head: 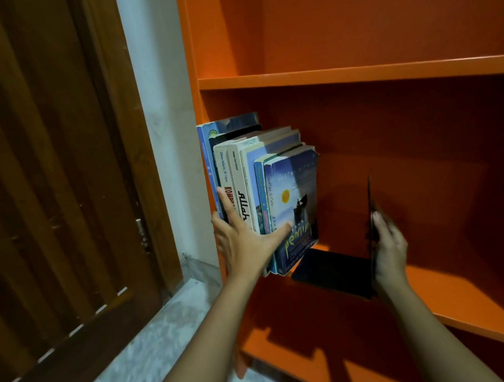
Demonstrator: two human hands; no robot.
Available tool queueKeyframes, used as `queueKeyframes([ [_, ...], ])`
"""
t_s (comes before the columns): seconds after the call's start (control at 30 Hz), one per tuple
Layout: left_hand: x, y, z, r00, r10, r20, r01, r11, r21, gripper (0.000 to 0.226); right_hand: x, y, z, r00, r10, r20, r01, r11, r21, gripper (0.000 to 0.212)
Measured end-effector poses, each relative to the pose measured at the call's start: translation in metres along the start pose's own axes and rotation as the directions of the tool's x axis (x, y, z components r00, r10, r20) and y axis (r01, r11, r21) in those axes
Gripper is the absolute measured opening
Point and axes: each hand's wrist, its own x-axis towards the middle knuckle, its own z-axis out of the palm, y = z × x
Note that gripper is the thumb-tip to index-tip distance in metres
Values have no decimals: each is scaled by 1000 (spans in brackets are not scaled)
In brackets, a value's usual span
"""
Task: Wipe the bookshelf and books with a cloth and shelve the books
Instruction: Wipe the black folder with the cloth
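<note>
Orange and smooth, our bookshelf (pixel 356 75) fills the right side, its flat painted boards plain and matte, with a dark brown wooden door (pixel 45 178) of vertical slats to the left, a strip of pale wall (pixel 158 107) between them and a grey speckled floor (pixel 153 336) below. On the middle shelf, a row of paperback books (pixel 260 190) stands upright against the left side panel. We can read "Allah" in black on one cream spine and "KOMPU…" in red on the spine beside it; the outermost cover, dark blue with a yellow sun, shows yellow lettering that looks like "pemim…". Our left hand (pixel 246 240) is spread wide open, fingers splayed flat against the spines and the front cover, pressing on the row without gripping anything. Our right hand (pixel 388 249) is closed around the upright plate of a thin black L-shaped bookend (pixel 334 270), whose flat base lies on the shelf just beside the outermost book.
</note>
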Motion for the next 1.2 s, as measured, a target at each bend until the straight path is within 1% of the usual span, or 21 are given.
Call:
queueKeyframes([
  [0.1, 1, 3, -1, 1000, -10, -10, 10, 1000, 0, 137, -4, -2, 3, 999, -46, 2, 46, 998, 40, 30],
  [0.2, 3, 10, -1, 999, -38, -36, 38, 999, 8, 137, -5, -1, 3, 997, -79, -23, 80, 994, 70, 22],
  [0.33, 4, 20, -1, 995, -75, -61, 77, 997, 30, 139, -11, -5, 2, 991, -132, -28, 133, 988, 78, 29],
  [0.5, 13, 32, -5, 995, -91, -41, 93, 994, 52, 140, -17, -8, -1, 986, -157, 50, 153, 986, 66, 26],
  [0.57, 18, 39, -5, 995, -100, -28, 102, 994, 50, 139, -20, -6, 3, 982, -180, 59, 174, 980, 94, 24],
  [0.7, 20, 47, -7, 995, -97, -12, 98, 994, 56, 139, -21, 7, 26, 975, -221, -34, 224, 968, 118, 23],
  [0.8, 12, 38, -9, 997, -71, -7, 72, 997, 9, 140, -10, 20, 50, 970, -179, -162, 198, 974, 107, 23],
  [0.83, 8, 32, -9, 998, -58, -12, 58, 998, -4, 140, -5, 25, 57, 969, -166, -184, 185, 978, 96, 22],
  [0.87, 4, 27, -9, 999, -45, -22, 45, 999, -11, 140, 1, 31, 63, 969, -173, -175, 188, 980, 71, 20],
  [0.93, -2, 17, -9, 998, -23, -50, 22, 999, -27, 139, 9, 39, 73, 974, -199, -108, 203, 979, 25, 20],
  [1.0, -4, 14, -10, 998, -6, -60, 4, 1000, -28, 140, 13, 41, 79, 980, -193, -48, 194, 981, 15, 22],
  [1.1, -3, 16, -9, 998, 17, -57, -16, 1000, 12, 138, 13, 42, 79, 986, -165, -30, 165, 986, 21, 23],
  [1.2, -6, 16, -4, 998, 25, -59, -22, 998, 51, 134, 4, 46, 77, 991, -132, -33, 130, 990, -60, 25],
])
